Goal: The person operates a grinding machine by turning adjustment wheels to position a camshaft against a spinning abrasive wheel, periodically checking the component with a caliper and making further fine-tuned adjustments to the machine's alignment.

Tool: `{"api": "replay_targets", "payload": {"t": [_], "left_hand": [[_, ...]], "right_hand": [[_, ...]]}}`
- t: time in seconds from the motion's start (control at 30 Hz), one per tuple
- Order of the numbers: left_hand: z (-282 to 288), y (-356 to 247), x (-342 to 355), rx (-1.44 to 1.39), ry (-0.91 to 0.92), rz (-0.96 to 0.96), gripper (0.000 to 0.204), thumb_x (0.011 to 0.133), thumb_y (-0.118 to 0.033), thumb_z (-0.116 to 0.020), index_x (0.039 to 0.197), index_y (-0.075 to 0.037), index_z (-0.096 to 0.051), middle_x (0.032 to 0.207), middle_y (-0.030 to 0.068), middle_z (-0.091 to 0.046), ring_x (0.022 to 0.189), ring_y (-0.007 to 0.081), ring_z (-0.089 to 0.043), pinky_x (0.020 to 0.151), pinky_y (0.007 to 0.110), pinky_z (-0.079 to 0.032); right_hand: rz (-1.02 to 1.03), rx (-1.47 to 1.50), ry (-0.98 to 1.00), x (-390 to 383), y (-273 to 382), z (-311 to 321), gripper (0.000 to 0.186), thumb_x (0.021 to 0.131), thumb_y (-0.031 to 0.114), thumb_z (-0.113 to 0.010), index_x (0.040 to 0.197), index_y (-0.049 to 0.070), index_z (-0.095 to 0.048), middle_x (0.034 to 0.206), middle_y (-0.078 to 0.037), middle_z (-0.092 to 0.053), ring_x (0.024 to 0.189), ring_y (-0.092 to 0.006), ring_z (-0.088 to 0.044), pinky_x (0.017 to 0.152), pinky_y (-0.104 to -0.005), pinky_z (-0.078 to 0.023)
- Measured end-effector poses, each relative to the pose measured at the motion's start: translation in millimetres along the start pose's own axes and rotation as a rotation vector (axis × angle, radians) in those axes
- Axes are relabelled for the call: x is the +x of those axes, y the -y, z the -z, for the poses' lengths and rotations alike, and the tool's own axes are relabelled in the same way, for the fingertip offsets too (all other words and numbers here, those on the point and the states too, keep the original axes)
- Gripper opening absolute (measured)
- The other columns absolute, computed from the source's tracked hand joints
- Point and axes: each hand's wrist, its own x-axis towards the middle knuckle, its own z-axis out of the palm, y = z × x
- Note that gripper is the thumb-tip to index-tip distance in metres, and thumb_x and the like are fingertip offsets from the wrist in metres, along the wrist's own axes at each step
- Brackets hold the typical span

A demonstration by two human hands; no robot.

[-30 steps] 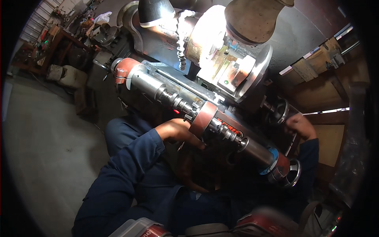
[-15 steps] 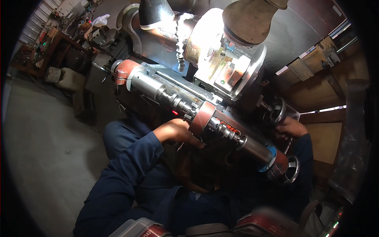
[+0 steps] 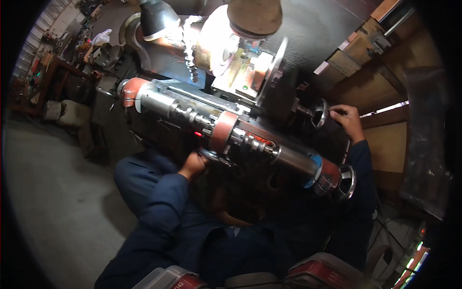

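My left hand (image 3: 195,164) grips a chrome handwheel (image 3: 216,158) under the middle of a machine. My right hand (image 3: 349,120) has its fingertips closed on the rim or handle of another chrome handwheel (image 3: 320,113) at the machine's right side. Between my arms and the lit head lies a long horizontal steel shaft assembly (image 3: 159,103), held in red clamps at both ends, with a red collar (image 3: 223,130) at its middle. A third handwheel (image 3: 347,183) sits at the shaft's right end. Beyond it are a bright wheel housing (image 3: 216,38) and a jointed coolant hose (image 3: 189,53).
A black lamp (image 3: 156,21) and tan cover (image 3: 254,17) hang over the machine. Cluttered shelves (image 3: 57,67) and a pale container (image 3: 72,111) stand at left. Wooden panels (image 3: 385,149) and a plastic-wrapped sheet (image 3: 423,135) are at right.
The machine appears higher and further left as the view shifts. My left hand has moved down, uncovering the middle handwheel. My right hand has risen to the upper side of the right handwheel.
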Motion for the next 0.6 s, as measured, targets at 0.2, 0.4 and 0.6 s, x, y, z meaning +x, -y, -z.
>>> {"api": "replay_targets", "payload": {"t": [0.2,0.4,0.6], "left_hand": [[-70,-38,-28,-0.342,0.417,0.564,0.016,0.09,-0.014,-0.056,0.091,-0.004,-0.068,0.071,0.0057,-0.063,0.059,0.0174,-0.059,0.053,0.033,-0.046],[-1,-77,-28,-0.168,-0.007,0.283,0.018,0.093,-0.015,-0.048,0.094,-0.01,-0.066,0.063,0.0004,-0.054,0.051,0.0096,-0.051,0.045,0.028,-0.04],[-55,-67,-33,-0.481,0.386,0.742,0.02,0.093,-0.011,-0.049,0.097,-0.002,-0.067,0.072,0.0049,-0.063,0.06,0.0107,-0.06,0.053,0.029,-0.048]], "right_hand": [[-0.125,-0.698,0.467,19,-18,-29,0.027,0.088,0.022,-0.073,0.101,-0.001,-0.071,0.087,-0.011,-0.074,0.073,-0.0157,-0.066,0.067,-0.0313,-0.052],[-0.343,0.105,0.548,15,-2,15,0.026,0.093,0.028,-0.067,0.1,0.004,-0.075,0.082,-0.007,-0.073,0.062,-0.0086,-0.062,0.054,-0.0244,-0.046],[-0.107,-0.552,0.561,21,-23,-24,0.029,0.092,0.024,-0.068,0.112,0.004,-0.072,0.089,-0.008,-0.072,0.068,-0.0153,-0.066,0.06,-0.0321,-0.054]]}}
